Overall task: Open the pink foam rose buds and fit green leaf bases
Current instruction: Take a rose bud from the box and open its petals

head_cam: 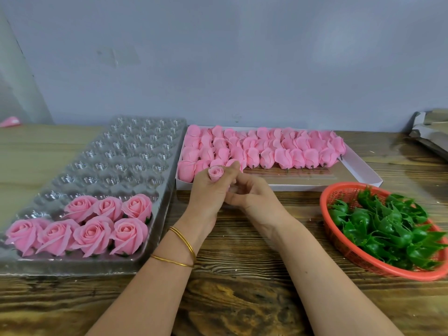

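My left hand (209,192) grips a small pink foam rose bud (215,174) upright, its rolled centre facing the camera. My right hand (252,192) is pressed against the left from the right, fingers curled at the bud's lower part; what they pinch is hidden. Behind the hands a white box (358,166) holds several closed pink buds (266,149) lying in rows. A clear plastic tray (116,161) on the left carries several opened roses (97,226) in its near cells. A red basket (339,241) at the right holds green leaf bases (388,229).
Everything stands on a wooden table (242,275) against a grey wall. Most cells of the clear tray are unfilled. Folded cardboard (431,132) lies at the far right, and a pink scrap (11,122) at the far left.
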The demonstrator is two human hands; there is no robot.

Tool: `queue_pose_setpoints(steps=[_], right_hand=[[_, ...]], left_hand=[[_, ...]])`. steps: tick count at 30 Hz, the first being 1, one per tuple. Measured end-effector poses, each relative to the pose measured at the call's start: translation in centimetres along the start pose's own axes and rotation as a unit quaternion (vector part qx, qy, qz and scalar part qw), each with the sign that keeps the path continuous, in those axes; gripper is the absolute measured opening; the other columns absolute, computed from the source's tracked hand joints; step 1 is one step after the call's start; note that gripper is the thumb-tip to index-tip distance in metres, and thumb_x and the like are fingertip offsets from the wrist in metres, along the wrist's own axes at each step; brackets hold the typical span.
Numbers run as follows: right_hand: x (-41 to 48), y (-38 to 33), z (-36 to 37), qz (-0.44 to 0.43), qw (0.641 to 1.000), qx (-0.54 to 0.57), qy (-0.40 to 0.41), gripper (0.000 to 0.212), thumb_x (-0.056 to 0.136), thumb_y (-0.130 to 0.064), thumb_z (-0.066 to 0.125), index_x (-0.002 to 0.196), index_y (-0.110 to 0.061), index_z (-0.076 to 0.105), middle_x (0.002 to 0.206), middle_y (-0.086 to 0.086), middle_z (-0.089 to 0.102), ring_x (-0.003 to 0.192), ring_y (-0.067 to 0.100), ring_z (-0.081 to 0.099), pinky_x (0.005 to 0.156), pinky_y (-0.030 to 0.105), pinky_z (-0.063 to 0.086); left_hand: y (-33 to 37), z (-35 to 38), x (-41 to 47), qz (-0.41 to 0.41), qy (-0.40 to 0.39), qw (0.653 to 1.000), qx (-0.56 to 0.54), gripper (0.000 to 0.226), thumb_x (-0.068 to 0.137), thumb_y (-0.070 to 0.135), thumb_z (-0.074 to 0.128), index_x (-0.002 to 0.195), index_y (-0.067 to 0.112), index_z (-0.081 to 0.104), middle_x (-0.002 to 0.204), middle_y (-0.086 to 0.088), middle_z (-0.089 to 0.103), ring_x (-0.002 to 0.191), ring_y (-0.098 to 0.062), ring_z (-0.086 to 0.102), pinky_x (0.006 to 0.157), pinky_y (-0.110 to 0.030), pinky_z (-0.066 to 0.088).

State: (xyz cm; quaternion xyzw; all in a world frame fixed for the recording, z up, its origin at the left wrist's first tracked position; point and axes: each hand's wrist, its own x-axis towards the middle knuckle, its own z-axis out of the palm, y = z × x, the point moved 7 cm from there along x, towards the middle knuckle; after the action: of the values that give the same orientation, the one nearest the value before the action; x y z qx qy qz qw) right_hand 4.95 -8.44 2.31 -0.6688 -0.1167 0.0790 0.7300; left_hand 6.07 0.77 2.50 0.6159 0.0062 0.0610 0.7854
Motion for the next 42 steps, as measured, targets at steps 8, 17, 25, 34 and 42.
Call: queue_pose_setpoints(steps=[8, 17, 25, 34, 42], right_hand=[[0.2, -0.3, -0.5, -0.025, 0.996, -0.070, 0.050, 0.035, 0.074, 0.014, 0.073, 0.105, 0.002, 0.064, 0.090, 0.015, 0.068, 0.086, 0.024, 0.065, 0.089, 0.039, 0.055], [0.2, -0.8, -0.6, -0.060, 0.992, -0.099, 0.059, 0.029, 0.076, 0.008, 0.075, 0.102, 0.000, 0.066, 0.087, 0.011, 0.066, 0.080, 0.019, 0.063, 0.078, 0.032, 0.055], [0.1, -1.2, -0.4, -0.073, 0.992, -0.093, 0.044, 0.028, 0.081, 0.010, 0.069, 0.105, -0.006, 0.070, 0.080, -0.002, 0.068, 0.074, 0.006, 0.061, 0.075, 0.018, 0.051], [-0.1, -1.3, -1.5, -0.033, 0.990, -0.018, 0.137, 0.020, 0.070, 0.001, 0.062, 0.089, -0.006, 0.064, 0.077, 0.007, 0.064, 0.078, 0.020, 0.061, 0.078, 0.047, 0.053], [-0.4, -1.4, -1.8, -0.050, 0.988, 0.010, 0.149, 0.008, 0.087, -0.014, 0.070, 0.091, -0.009, 0.065, 0.078, 0.006, 0.069, 0.075, 0.013, 0.066, 0.063, 0.029, 0.056]], left_hand=[[-0.4, -0.1, 0.0, -0.013, 0.017, 1.000, -0.020, 0.029, 0.091, 0.029, 0.066, 0.086, 0.000, 0.068, 0.077, -0.014, 0.066, 0.076, -0.022, 0.066, 0.082, -0.041, 0.054], [-0.5, -0.2, 0.3, 0.007, 0.000, 1.000, -0.010, 0.026, 0.089, 0.036, 0.067, 0.067, 0.023, 0.074, 0.070, -0.001, 0.070, 0.071, -0.015, 0.069, 0.072, -0.034, 0.056], [-0.1, -0.2, 0.3, 0.022, -0.014, 1.000, -0.012, 0.027, 0.089, 0.031, 0.067, 0.082, 0.005, 0.071, 0.078, -0.008, 0.069, 0.075, -0.015, 0.070, 0.064, -0.025, 0.056], [0.6, -0.5, 0.1, 0.094, 0.019, 0.991, 0.088, 0.026, 0.093, 0.023, 0.064, 0.070, 0.013, 0.069, 0.070, -0.004, 0.071, 0.070, -0.019, 0.068, 0.066, -0.035, 0.055], [0.8, 0.5, -0.3, 0.141, -0.018, 0.965, 0.221, 0.022, 0.095, 0.026, 0.059, 0.079, 0.016, 0.072, 0.074, -0.004, 0.071, 0.071, -0.019, 0.065, 0.064, -0.037, 0.052]])
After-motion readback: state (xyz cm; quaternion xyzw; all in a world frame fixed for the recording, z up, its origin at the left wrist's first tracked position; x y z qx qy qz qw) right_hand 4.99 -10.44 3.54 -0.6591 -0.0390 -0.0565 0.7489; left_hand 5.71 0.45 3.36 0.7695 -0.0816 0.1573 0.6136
